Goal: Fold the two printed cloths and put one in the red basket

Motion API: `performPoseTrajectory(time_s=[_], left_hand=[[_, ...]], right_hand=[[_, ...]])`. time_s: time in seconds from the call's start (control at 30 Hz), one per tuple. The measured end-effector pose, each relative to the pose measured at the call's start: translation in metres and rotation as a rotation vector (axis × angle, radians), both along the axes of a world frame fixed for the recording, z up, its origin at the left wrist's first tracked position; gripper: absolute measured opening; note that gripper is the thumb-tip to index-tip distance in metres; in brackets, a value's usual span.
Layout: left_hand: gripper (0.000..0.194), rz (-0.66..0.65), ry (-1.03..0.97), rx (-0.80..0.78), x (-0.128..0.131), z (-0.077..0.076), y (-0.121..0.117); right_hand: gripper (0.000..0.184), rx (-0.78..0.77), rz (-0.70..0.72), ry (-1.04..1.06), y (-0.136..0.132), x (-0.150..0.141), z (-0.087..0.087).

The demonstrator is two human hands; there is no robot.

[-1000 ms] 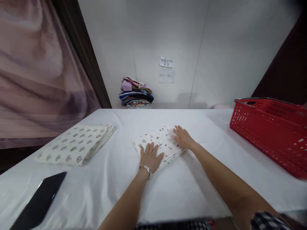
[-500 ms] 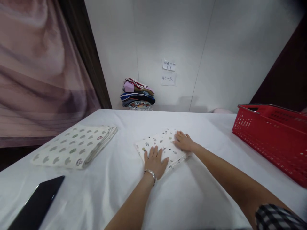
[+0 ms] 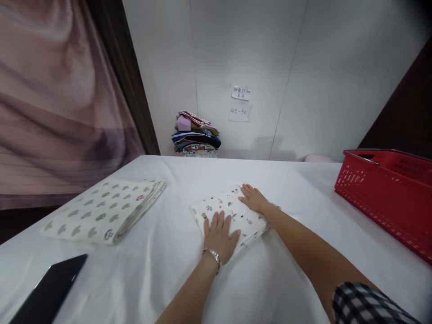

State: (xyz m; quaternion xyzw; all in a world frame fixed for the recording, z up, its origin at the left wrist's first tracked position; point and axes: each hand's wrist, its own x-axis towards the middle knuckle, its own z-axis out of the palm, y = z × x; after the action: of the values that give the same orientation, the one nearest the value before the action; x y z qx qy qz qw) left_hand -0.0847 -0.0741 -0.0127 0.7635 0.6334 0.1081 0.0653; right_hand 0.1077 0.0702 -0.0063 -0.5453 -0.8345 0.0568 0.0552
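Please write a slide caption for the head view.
Left hand and right hand lie palm-down on a folded, patterned white cloth.

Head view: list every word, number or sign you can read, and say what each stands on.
"45-50": handwritten on the lower paper on the wall.
Upper paper, same wall: handwritten characters, too small and blurred to read surely.
Middle cloth, left cloth, basket: no readable text.
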Motion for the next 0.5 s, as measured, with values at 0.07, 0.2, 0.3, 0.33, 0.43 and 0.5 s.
performPoseTrajectory(time_s=[0.07,0.2,0.3,0.33,0.43,0.5], left_hand=[[0.066,-0.003,-0.001,0.0,0.0,0.0,0.0],[0.065,0.001,-0.002,0.009,0.0,0.0,0.0],[0.065,0.002,-0.005,-0.003,0.0,0.001,0.001],[0.066,-0.001,-0.006,-0.008,0.0,0.001,0.001],[0.066,-0.003,-0.003,-0.016,0.001,0.001,0.001],[0.066,0.003,0.001,-0.008,0.001,0.001,0.001]], right_hand=[[0.064,-0.015,-0.001,-0.004,-0.001,-0.002,0.005],[0.065,-0.015,-0.01,-0.032,-0.011,-0.003,0.015],[0.068,0.034,-0.034,-0.049,-0.025,0.003,0.012],[0.069,0.032,-0.041,-0.049,-0.029,0.006,0.009],[0.068,0.005,-0.045,-0.04,-0.036,0.011,0.001],[0.068,0.001,-0.042,-0.038,-0.036,0.011,-0.001]])
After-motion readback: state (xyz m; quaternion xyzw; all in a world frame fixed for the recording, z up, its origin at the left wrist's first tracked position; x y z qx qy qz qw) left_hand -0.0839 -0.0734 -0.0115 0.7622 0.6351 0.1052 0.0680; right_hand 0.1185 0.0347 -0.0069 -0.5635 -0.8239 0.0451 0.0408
